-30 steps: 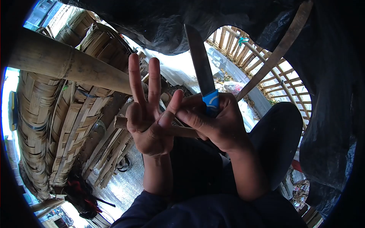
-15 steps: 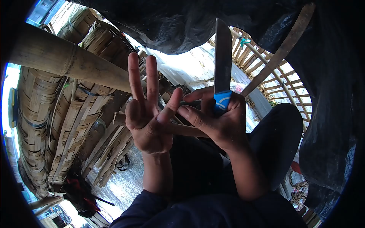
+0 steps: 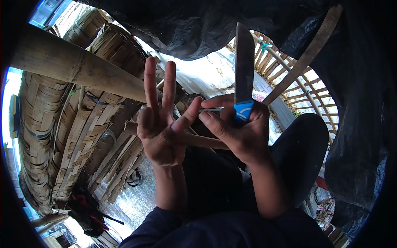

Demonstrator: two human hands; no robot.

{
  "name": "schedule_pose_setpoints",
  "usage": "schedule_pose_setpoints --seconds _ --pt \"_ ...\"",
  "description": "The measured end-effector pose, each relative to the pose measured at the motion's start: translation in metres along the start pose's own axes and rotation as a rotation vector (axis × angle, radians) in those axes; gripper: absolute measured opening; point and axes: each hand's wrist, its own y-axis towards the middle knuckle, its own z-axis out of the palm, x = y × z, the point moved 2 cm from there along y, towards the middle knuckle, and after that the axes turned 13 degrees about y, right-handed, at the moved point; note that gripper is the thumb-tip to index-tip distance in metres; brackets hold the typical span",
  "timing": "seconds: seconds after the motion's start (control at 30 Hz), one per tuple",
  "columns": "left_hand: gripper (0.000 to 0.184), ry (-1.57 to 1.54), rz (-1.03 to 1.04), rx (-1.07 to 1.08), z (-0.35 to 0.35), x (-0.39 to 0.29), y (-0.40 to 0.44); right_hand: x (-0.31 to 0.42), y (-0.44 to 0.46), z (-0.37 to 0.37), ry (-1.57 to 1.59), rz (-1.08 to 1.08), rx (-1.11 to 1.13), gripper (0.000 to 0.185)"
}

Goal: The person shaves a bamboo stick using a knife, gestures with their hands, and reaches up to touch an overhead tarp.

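My left hand [image 3: 165,138] is raised in the middle, two fingers pointing up and apart, the others curled, the thumb stretched toward my right hand. A flat bamboo strip [image 3: 206,141] passes behind this hand and runs toward my right wrist; whether the hand touches it I cannot tell. In my right hand [image 3: 248,134] is a knife, its blue handle [image 3: 243,110] between the curled fingers and its dark blade [image 3: 244,62] upright. My right thumb and forefinger reach out near my left thumb. Another flat strip [image 3: 308,60] slants from behind my right hand to the upper right.
A thick bamboo pole [image 3: 78,66] crosses the upper left, with woven bamboo baskets [image 3: 39,140] beside it. Split bamboo pieces [image 3: 120,165] lie on the ground below. Black plastic sheeting [image 3: 178,33] hangs overhead and at right. A slatted bamboo frame [image 3: 306,89] stands behind my knee [image 3: 306,140].
My left hand's raised fingers have shifted slightly to the right. My right hand and the knife have moved a little right and down. The grip on the knife looks the same.
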Motion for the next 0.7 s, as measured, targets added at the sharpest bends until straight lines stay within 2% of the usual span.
schedule_pose_setpoints --seconds 0.2,0.23,0.4,0.47,0.5,0.57,0.7 --pt "0.033 0.182 -0.136 -0.02 -0.003 0.002 -0.001 0.001 0.005 -0.004 0.022 0.079 -0.049 0.013" --pt "0.033 0.211 -0.177 -0.005 -0.003 0.003 -0.001 0.001 0.005 -0.007 -0.034 0.147 -0.007 0.014" --pt "0.039 0.135 -0.227 -0.004 -0.002 0.0 0.0 0.002 0.002 -0.006 -0.05 0.296 0.024 0.021" --pt "0.041 0.089 -0.244 -0.014 -0.002 0.001 -0.001 0.002 -0.001 -0.001 0.269 0.413 -0.026 0.022" --pt "0.043 0.067 -0.237 -0.004 -0.003 0.001 -0.001 0.002 -0.001 -0.003 0.269 0.413 -0.026 0.022" --pt "0.044 0.049 -0.232 0.003 -0.003 0.001 -0.001 -0.001 -0.004 -0.006 0.433 0.622 -0.008 0.023" --pt "0.045 0.036 -0.229 0.008 -0.001 0.0 0.0 -0.001 -0.005 -0.005 0.439 0.618 -0.008 0.023"
